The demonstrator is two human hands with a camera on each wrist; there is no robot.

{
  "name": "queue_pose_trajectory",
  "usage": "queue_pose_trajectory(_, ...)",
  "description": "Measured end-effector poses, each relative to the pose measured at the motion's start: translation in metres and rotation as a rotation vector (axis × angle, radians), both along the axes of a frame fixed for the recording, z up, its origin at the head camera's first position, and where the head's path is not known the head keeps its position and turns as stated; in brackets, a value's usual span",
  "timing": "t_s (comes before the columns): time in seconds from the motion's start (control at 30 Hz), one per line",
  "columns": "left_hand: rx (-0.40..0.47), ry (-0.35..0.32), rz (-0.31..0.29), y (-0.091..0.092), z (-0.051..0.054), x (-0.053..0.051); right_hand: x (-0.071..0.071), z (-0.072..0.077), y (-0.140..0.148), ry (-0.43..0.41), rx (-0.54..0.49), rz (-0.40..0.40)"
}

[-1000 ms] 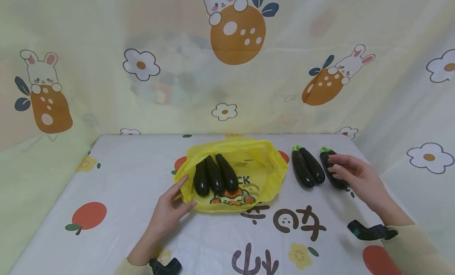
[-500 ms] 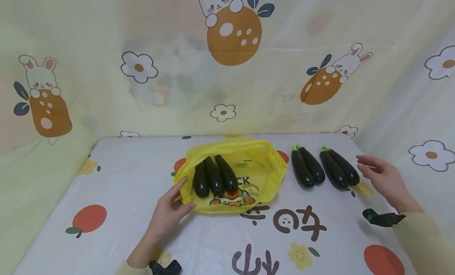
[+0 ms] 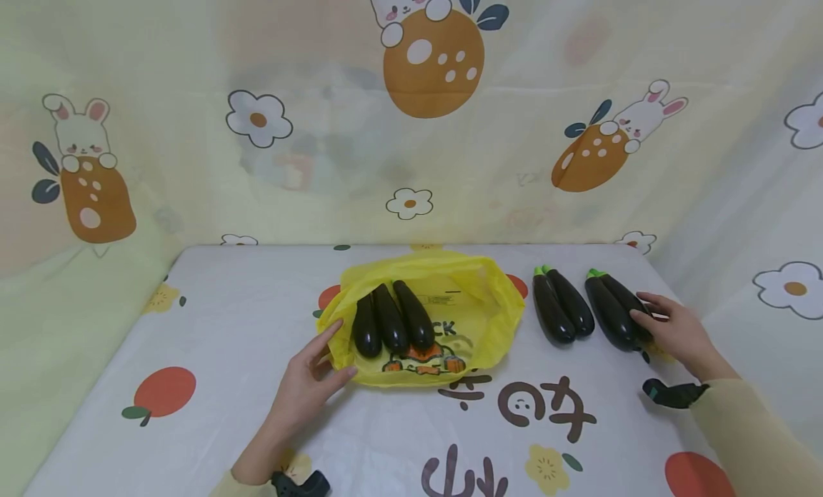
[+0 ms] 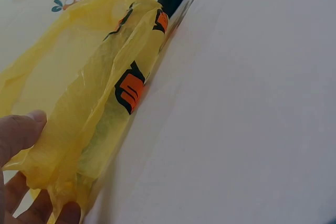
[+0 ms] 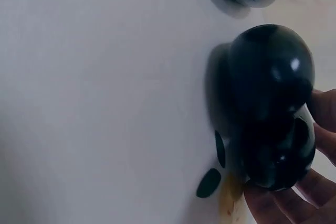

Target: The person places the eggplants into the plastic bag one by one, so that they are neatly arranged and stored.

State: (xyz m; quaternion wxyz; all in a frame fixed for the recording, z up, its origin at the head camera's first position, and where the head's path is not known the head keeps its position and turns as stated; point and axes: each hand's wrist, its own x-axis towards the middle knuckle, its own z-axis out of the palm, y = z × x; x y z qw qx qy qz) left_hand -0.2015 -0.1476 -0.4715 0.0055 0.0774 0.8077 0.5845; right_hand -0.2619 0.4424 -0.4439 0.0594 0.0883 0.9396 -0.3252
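A yellow plastic bag lies with its mouth spread, three dark eggplants inside on its left. My left hand holds the bag's left edge; in the left wrist view, thumb and fingers lie on either side of the thin yellow plastic. At the far right of the table, my right hand grips the outer eggplant of a touching pair, beside its neighbour. The right wrist view has the fingers curled around the lower eggplant's side.
Another pair of eggplants lies between the bag and the gripped pair. A printed white cloth covers the table, and a patterned curtain hangs behind and at both sides.
My right hand drew back rightward from the right-hand pair, leaving both eggplants lying side by side, then came back left and took hold of the outer one. My left hand stays at the bag.
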Motion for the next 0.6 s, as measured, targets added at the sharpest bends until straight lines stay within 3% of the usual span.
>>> queue_pose_trajectory(0.6, -0.011, 0.005, -0.004, 0.0007, -0.0006, -0.0006, 0.0072, 0.0052, 0.0046, 0.017, 0.025, -0.038)
